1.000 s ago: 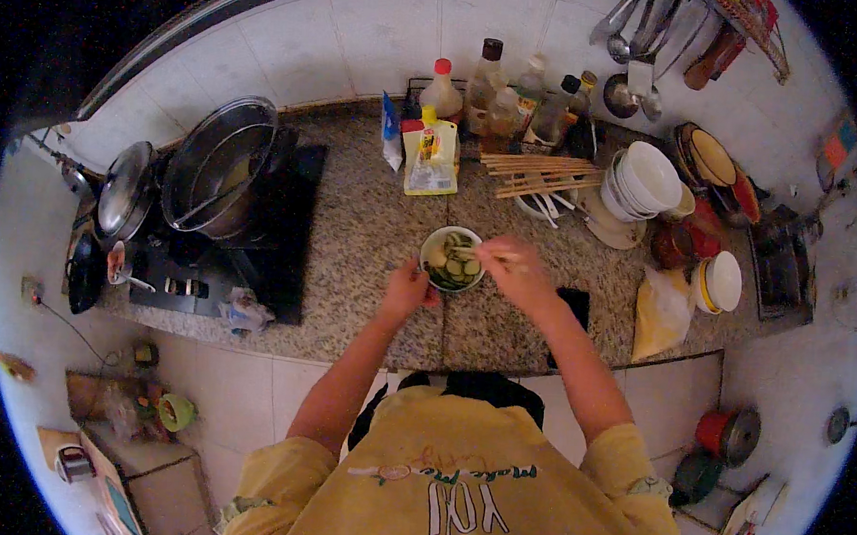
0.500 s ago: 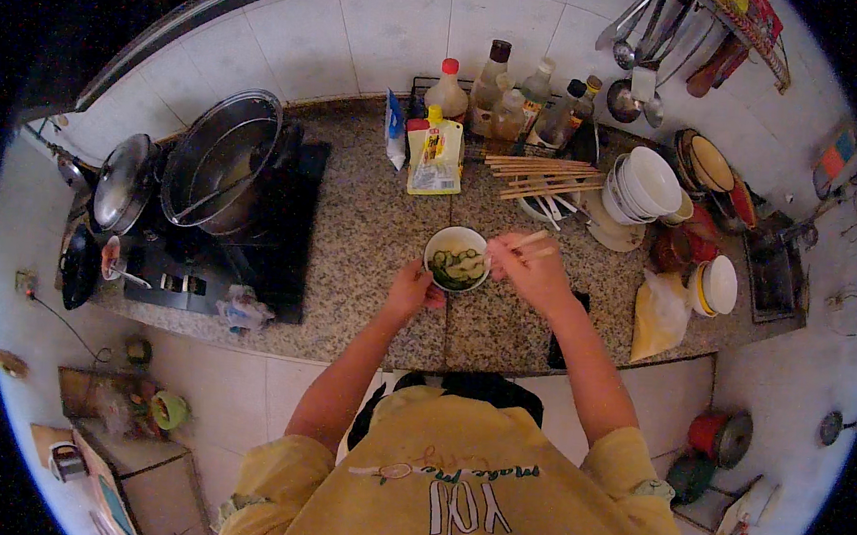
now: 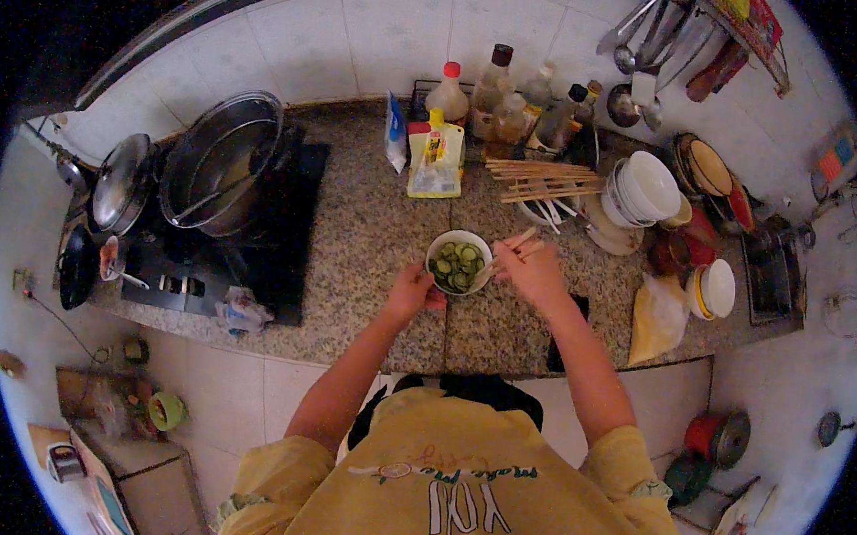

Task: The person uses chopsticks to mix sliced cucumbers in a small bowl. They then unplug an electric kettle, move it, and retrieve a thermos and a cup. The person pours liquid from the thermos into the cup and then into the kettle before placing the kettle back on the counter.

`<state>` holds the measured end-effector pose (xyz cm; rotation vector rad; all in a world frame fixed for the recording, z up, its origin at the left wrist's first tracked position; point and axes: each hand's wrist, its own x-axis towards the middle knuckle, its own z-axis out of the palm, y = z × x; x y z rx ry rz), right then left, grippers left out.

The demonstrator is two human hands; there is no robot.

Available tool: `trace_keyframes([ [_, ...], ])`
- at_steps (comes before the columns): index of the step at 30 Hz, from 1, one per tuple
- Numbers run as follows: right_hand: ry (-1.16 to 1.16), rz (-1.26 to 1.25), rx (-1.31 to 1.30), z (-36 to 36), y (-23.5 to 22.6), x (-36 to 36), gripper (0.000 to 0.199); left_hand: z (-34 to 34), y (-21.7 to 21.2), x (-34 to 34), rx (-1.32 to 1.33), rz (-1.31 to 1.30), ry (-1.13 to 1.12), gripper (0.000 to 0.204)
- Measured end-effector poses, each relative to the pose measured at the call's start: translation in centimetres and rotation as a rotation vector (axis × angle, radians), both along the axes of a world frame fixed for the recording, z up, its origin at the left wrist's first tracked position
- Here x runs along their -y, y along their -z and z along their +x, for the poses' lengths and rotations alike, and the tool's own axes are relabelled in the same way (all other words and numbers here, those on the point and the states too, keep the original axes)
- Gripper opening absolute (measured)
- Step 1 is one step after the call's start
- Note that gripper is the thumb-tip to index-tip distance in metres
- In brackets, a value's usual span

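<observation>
A small white bowl (image 3: 433,252) of sliced cucumber (image 3: 457,265) stands on the granite counter in front of me. My left hand (image 3: 414,291) grips its left side, fingers against the wall of the bowl. In my right hand (image 3: 531,272) is a pair of wooden chopsticks (image 3: 521,240), fingers closed round them. Their lower ends reach over the bowl's right rim to the green slices; the very tips are hard to make out among the cucumber.
Beyond the bowl lie several loose chopsticks (image 3: 547,181), a yellow-capped pouch (image 3: 437,168) and sauce bottles (image 3: 557,125). White bowls (image 3: 654,186) and a yellow bag (image 3: 658,321) are at right. A stove with a large pot (image 3: 225,163) occupies the left.
My right hand has shifted slightly right and changed its angle, with the chopsticks now slanting into the bowl. The cucumber slices are rearranged, spread more evenly. My left hand stays at the bowl.
</observation>
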<state>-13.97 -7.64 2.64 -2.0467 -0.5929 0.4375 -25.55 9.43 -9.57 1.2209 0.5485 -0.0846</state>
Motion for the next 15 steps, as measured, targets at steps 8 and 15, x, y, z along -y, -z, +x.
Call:
trace_keyframes([
  [8, -0.159, 0.131, 0.117, -1.6, -1.6, -1.0, 0.024, -0.6, -1.0, 0.2, 0.001, -0.101, -0.044, 0.049],
  [15, -0.087, 0.091, 0.013, -1.5, -2.2, -1.2, 0.023, -0.9, -0.8, 0.3, 0.043, -0.110, -0.078, 0.047],
])
